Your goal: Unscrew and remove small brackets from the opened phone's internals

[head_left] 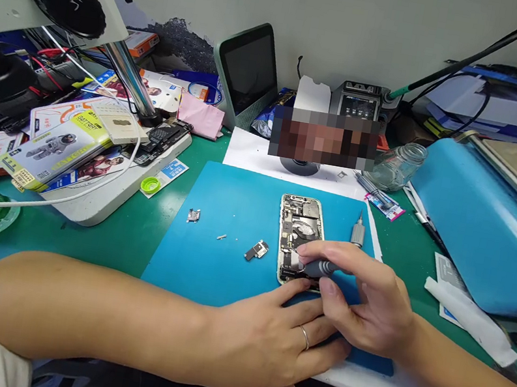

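A smartphone (pixel 301 227) with its back off and its inner parts exposed lies on a blue mat (pixel 229 189). My right hand (pixel 370 298) is closed on a short dark-grey screwdriver (pixel 320 268) over the phone's lower half; the tip is hard to make out. Stretched out below it, my left hand (pixel 268 340) lies with its fingers extended, the index fingertip at the phone's bottom edge. Left of the phone are a metal bracket (pixel 257 251), a small metal part (pixel 193 215) and a tiny strip (pixel 221 237). A second screwdriver (pixel 358 230) stands behind my right hand.
A microscope post (pixel 129 79) rises from a white base at left, with boxes (pixel 58 147) piled on it. A tilted screen (pixel 250 66) and a soldering station (pixel 360 105) stand at the back. A glass jar (pixel 399 166) and a blue machine (pixel 473 216) are at right.
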Action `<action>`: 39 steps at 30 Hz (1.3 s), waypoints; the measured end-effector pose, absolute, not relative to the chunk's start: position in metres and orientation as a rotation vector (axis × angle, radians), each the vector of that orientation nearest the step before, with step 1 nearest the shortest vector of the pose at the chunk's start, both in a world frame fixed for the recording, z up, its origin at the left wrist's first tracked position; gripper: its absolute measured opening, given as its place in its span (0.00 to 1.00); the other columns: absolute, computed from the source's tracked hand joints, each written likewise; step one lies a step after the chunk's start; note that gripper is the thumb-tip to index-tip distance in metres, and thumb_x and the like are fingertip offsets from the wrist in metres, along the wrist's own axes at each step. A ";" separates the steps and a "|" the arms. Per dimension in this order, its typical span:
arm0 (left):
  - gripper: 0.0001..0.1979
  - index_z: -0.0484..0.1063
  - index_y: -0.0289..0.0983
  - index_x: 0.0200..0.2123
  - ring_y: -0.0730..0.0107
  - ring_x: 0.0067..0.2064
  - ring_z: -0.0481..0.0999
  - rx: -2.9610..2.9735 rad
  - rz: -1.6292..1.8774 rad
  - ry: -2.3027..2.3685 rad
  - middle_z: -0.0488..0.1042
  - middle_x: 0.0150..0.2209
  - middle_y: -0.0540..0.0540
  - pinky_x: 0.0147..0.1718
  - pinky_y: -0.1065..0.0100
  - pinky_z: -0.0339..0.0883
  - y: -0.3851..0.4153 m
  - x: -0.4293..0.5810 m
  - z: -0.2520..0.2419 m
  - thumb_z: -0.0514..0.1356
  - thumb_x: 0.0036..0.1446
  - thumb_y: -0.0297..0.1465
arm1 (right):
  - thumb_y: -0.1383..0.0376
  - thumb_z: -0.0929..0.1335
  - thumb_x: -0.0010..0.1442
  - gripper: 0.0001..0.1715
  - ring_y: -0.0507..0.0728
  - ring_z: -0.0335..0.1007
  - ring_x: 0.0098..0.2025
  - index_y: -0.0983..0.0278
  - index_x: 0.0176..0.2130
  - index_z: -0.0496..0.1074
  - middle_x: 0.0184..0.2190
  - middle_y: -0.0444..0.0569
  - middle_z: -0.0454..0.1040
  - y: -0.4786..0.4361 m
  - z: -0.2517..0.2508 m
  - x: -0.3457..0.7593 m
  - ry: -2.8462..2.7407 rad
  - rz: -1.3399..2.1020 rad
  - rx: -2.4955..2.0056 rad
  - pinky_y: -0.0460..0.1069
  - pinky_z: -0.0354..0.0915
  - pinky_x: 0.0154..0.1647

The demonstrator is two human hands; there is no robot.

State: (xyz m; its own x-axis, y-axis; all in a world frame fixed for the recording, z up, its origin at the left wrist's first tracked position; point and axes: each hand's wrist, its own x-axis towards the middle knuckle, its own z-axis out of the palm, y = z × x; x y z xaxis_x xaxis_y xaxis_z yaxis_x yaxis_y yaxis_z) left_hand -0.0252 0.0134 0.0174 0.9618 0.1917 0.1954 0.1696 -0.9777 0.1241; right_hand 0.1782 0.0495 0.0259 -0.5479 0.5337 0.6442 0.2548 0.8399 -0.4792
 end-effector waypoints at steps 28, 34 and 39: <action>0.30 0.58 0.26 0.68 0.48 0.67 0.61 2.982 0.316 0.287 0.62 0.67 0.32 0.71 0.49 0.43 0.011 -0.024 0.014 0.55 0.69 0.36 | 0.78 0.71 0.62 0.37 0.57 0.82 0.47 0.59 0.66 0.64 0.45 0.51 0.81 0.049 0.032 0.178 -2.175 0.301 -0.541 0.50 0.82 0.45; 0.28 0.58 0.28 0.68 0.48 0.67 0.61 2.980 0.303 0.286 0.65 0.65 0.34 0.71 0.48 0.41 0.010 -0.024 0.016 0.55 0.69 0.35 | 0.81 0.65 0.62 0.35 0.56 0.81 0.49 0.62 0.65 0.66 0.47 0.53 0.81 0.049 0.032 0.178 -2.185 0.273 -0.535 0.50 0.81 0.46; 0.30 0.58 0.27 0.68 0.49 0.68 0.60 2.983 0.293 0.296 0.63 0.67 0.33 0.70 0.50 0.46 0.011 -0.024 0.016 0.56 0.69 0.36 | 0.78 0.71 0.62 0.37 0.57 0.81 0.49 0.61 0.67 0.64 0.46 0.53 0.82 0.051 0.028 0.179 -2.172 0.281 -0.529 0.51 0.81 0.47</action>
